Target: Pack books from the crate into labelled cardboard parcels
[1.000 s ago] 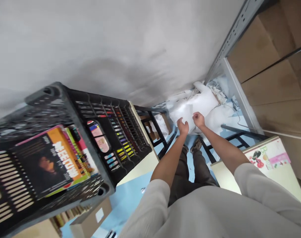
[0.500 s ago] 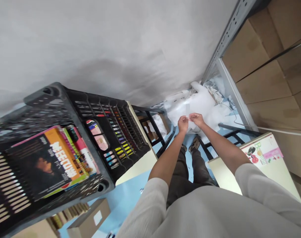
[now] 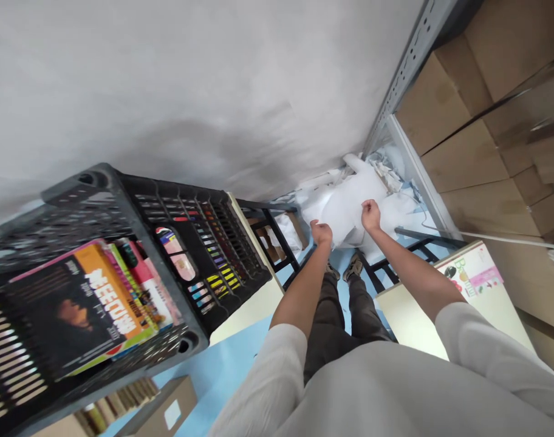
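Observation:
My left hand and my right hand are held apart in front of me, above a heap of white, translucent sheet material on the floor. The fingers of both hands are curled in. Whatever the left fingers may hold is too small to make out, and the same goes for the right fingertips, which are pressed together. A black plastic crate with books in it stands to the left, away from my left hand.
Brown cardboard boxes fill a metal rack on the right. A booklet lies on a pale board beside my right forearm. Black metal frames stand on both sides of my legs. Another carton is at lower left.
My hands were together at their fingertips and have moved apart, the left one leftward and the right one rightward. The view has shifted slightly.

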### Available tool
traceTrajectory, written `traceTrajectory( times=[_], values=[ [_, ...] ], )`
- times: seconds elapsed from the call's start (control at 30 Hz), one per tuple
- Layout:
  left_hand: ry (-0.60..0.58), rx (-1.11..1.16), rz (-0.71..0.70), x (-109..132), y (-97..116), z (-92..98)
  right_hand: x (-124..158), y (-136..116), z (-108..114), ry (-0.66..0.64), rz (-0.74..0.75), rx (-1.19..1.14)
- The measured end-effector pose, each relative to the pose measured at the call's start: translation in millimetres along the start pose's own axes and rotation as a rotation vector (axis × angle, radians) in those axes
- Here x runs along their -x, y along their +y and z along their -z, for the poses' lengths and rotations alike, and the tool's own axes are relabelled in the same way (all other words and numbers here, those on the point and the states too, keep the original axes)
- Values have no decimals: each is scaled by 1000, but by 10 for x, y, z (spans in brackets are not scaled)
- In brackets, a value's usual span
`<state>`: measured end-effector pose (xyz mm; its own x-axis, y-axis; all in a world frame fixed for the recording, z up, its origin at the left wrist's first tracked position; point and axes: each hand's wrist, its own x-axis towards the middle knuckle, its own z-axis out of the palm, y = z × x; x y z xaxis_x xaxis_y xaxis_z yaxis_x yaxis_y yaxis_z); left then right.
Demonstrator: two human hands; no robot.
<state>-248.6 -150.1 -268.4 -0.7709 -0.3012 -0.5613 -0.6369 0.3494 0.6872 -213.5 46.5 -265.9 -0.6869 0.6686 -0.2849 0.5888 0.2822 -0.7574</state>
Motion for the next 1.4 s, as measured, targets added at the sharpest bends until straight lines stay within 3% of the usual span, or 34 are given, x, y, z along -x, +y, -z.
traceTrajectory(
  times=[0.1, 0.17, 0.37, 0.63, 0.8, 1.03, 1.23, 1.4],
  values=[
    [96, -159, 57, 145, 130, 73, -48, -46, 192, 1, 48, 42],
    [96, -279, -23, 300, 243, 95, -34, -93, 274, -37, 34, 39],
    [-207, -327, -335, 752, 456, 34, 137, -224, 393, -124, -49, -46],
    [-377, -246, -369, 954, 505, 33, 414, -579, 634, -178, -34, -163],
    [-468, -210, -413, 1130, 746, 179, 691, -920, 971, -49, -34, -266],
    [-674, -250, -604, 1483, 1063, 407, 1171, -1249, 1477, 179, -25, -358],
    [-798, -327, -720, 1789, 1138, 577, 1614, -1266, 1858, 451, -65, -448],
    [-878, -369, -808, 2119, 1171, 611, 2086, -1052, 2220, 664, -207, -453]
  ],
)
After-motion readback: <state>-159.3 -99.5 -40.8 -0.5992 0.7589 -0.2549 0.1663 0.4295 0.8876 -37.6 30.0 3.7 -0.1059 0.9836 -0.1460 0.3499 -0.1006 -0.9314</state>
